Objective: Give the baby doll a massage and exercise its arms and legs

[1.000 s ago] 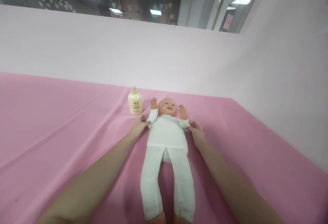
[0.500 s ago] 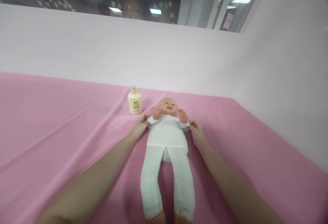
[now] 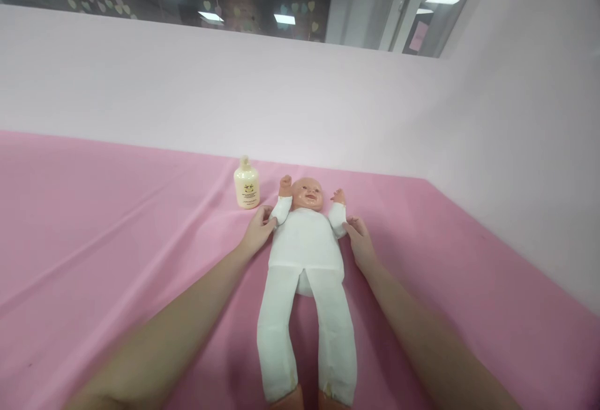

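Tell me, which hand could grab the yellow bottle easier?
Probably the left hand. It rests at the doll's sleeve on the same side as the bottle, which stands upright just beyond its fingertips. The right hand is on the doll's far side and would have to cross over it.

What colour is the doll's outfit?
White all over, plain to see on the doll in the head view.

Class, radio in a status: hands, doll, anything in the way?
Left hand and right hand grip the baby doll by its upper arms. Doll on its back. Lotion bottle upright beside its head, apart.
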`<state>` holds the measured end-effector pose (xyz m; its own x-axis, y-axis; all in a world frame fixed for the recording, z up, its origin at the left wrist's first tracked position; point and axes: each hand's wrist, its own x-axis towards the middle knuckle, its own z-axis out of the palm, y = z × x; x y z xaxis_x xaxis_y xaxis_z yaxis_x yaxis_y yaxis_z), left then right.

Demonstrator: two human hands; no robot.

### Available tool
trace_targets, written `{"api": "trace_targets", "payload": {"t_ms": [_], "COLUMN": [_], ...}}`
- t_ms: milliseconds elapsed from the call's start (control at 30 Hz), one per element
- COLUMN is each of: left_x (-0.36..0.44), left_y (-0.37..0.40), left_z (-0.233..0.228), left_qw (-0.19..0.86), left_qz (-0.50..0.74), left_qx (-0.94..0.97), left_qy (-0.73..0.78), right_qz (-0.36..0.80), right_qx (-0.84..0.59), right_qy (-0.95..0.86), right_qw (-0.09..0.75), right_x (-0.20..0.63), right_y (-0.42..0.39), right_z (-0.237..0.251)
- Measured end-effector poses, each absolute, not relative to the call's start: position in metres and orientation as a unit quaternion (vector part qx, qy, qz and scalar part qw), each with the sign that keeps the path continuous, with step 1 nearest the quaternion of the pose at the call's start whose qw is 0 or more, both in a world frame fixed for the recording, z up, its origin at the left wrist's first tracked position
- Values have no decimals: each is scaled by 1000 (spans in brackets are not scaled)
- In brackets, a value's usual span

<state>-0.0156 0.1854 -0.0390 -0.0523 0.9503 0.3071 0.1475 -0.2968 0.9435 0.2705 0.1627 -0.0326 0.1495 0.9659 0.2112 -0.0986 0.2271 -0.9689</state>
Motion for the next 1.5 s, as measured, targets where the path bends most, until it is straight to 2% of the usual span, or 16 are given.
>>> {"api": "trace_targets", "payload": {"t_ms": [567, 867, 1500], "left_x": [-22, -20, -20], "left_y": [185, 180, 177], "left_z": [-40, -35, -31], "left_qw": [350, 287, 285], "left_qz": [529, 512, 498], "left_qx": [585, 620, 620], "left_qy": [505, 521, 536], "right_qz": [415, 388, 390], "right_qx": [-476, -501, -506], "right_qy": [-501, -527, -524], "right_qw": [591, 566, 563], "right_x": [274, 272, 274], "right_y": [168, 162, 164], "right_z": [-39, -30, -33]}}
